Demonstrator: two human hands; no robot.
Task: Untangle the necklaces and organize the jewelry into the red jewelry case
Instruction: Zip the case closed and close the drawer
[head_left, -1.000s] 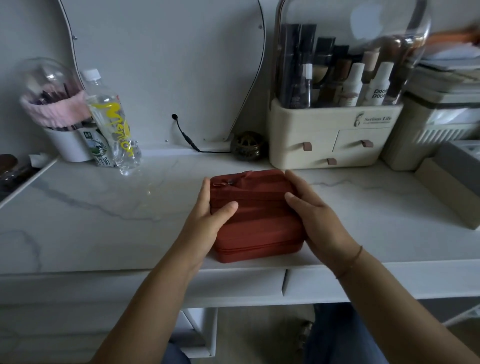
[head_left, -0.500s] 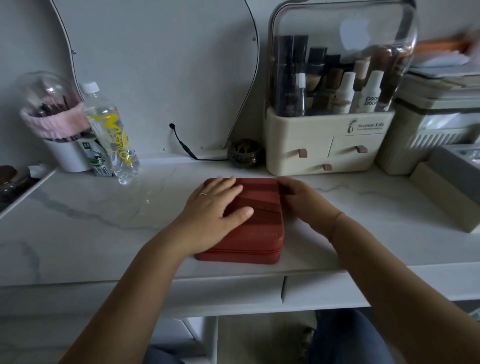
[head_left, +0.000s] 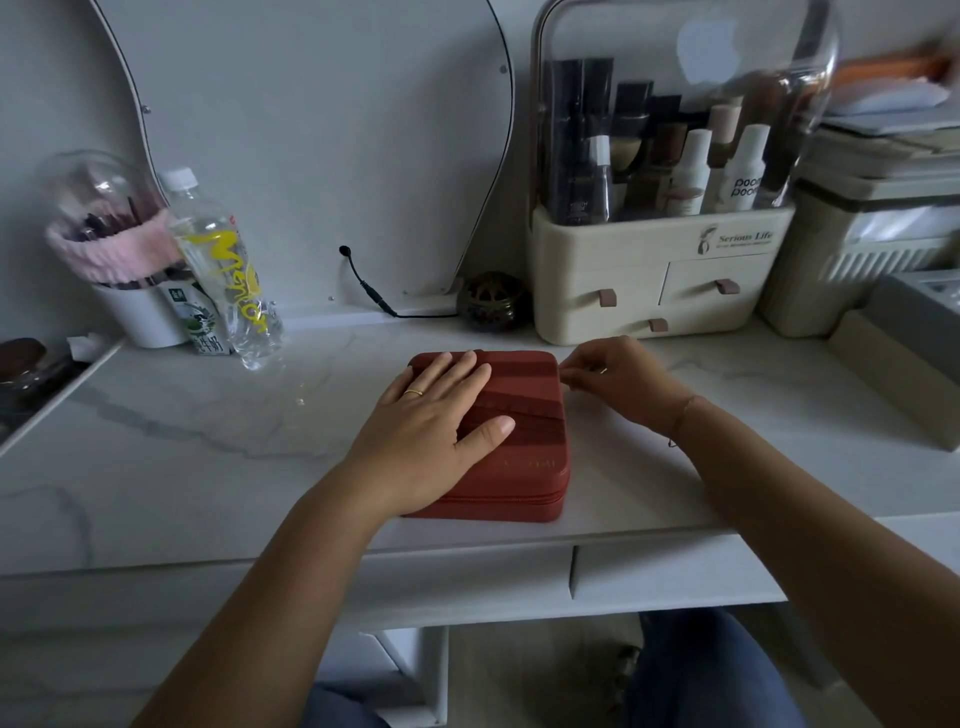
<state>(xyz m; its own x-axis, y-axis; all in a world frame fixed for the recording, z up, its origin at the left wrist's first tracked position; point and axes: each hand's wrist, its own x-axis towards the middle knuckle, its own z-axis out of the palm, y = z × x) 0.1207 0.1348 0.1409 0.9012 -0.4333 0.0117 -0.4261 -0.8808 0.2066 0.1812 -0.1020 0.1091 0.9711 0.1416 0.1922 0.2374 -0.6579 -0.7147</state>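
The red jewelry case (head_left: 524, 457) lies flat and zipped closed on the white marble tabletop (head_left: 208, 441), near the front edge. My left hand (head_left: 431, 431) rests flat on the lid with straight fingers, a ring on one of them. My right hand (head_left: 618, 379) is at the case's far right corner, its fingertips curled together and pinching at the zipper there. No necklaces or other loose jewelry are in view.
A cream cosmetics organizer (head_left: 660, 280) with a clear dome stands behind the case, and a small dark round jar (head_left: 491, 301) sits to its left. At the back left are a water bottle (head_left: 223, 270) and a white brush cup (head_left: 135, 312). Boxes (head_left: 904, 364) line the right side.
The case, held at its sides by both hands a second ago, now lies flat. My left hand moved onto the lid, and my right hand went to the far right corner.
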